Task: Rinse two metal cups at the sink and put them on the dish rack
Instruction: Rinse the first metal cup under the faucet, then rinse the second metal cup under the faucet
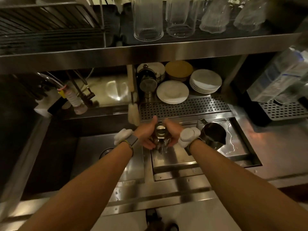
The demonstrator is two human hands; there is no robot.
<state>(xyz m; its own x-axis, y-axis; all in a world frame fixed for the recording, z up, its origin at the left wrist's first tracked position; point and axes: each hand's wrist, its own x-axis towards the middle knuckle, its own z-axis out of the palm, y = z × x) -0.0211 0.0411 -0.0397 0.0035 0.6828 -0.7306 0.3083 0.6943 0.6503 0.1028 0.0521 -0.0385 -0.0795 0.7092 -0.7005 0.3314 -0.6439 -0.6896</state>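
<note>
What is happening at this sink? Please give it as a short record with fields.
hands: left hand and right hand both grip one metal cup
where: over the steel tray, right of the sink
other cup: second metal cup stands in the tray, untouched
behind: stacked plates
above: glasses on a shelf; dish rack at upper left

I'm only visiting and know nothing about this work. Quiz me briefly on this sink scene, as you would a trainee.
1. True or false: the left hand alone holds the small metal cup; the right hand is free.
2. The second metal cup stands: A) left of the hands B) right of them, in the recessed tray C) inside the held cup.
3. What is stacked behind the perforated drain plate?
Key: 1 false, both hands grip it; 2 B; 3 plates.
</note>
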